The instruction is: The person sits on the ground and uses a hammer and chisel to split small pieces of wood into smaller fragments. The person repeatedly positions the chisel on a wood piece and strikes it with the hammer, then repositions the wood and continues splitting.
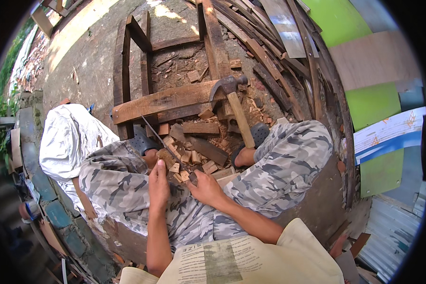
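Note:
My right hand (207, 188) is closed round the dark handle of a long, narrow-bladed tool (160, 137). Its blade slants up and left toward the wooden frame; I cannot tell if it is a knife or a file. Between the thumb and fingers of my left hand (159, 185) is a small wood block (166, 157), close beside the blade. A claw hammer (242, 118) rests with its head on the front beam (168, 100) of the frame, its wooden handle hanging toward my right foot.
Cut blocks and shavings (206, 150) lie between my feet. Beyond them, the dark wooden frame (121, 71) stands on the ground. Long planks (270, 61) are piled at the right, beside green panels (374, 106). A white cloth (66, 142) lies by my left knee, near a low block wall (57, 215).

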The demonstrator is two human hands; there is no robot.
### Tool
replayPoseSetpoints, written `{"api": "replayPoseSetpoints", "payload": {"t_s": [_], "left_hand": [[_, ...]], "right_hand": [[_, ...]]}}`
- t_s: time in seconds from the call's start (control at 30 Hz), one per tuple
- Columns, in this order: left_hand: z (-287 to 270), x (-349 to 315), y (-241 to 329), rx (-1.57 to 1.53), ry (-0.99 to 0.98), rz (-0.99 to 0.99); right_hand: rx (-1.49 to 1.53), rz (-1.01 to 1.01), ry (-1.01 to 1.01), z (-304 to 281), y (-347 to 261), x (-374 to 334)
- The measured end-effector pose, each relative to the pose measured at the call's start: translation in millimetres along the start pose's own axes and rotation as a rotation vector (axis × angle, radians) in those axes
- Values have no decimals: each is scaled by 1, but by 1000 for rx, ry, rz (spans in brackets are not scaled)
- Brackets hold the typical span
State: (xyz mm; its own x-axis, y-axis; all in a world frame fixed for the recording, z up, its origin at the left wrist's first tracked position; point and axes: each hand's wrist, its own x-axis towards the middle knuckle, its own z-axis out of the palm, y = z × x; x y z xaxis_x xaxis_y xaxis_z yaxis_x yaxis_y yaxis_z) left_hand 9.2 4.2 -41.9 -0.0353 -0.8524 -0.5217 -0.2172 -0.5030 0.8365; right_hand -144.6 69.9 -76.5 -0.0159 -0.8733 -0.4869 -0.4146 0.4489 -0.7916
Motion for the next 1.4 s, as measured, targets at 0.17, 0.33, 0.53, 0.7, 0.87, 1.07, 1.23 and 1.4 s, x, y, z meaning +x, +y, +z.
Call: {"api": "replayPoseSetpoints", "payload": {"t_s": [0.17, 0.33, 0.53, 0.7, 0.87, 1.07, 1.23, 1.4], "left_hand": [[18, 0, -1, 176, 88, 91], [16, 5, 0, 407, 223, 132], [-12, -9, 23, 474, 521, 190], [-43, -27, 48, 391, 747, 313], [-78, -26, 64, 247, 874, 421], [-87, -25, 94, 243, 850, 477], [-71, -21, 108, 206, 715, 554], [-52, -25, 118, 140, 566, 627]], "right_hand": [[-93, 42, 25, -6, -12, 2], [-94, -13, 81, -9, -3, 2], [74, -181, 351, -36, -9, 5], [109, -184, 538, -61, -13, 9], [43, -130, 433, -61, -3, 8], [15, -348, 383, -51, -8, 8], [-20, -436, 346, -46, -5, 8], [72, -380, 276, -46, -8, 4]]}}
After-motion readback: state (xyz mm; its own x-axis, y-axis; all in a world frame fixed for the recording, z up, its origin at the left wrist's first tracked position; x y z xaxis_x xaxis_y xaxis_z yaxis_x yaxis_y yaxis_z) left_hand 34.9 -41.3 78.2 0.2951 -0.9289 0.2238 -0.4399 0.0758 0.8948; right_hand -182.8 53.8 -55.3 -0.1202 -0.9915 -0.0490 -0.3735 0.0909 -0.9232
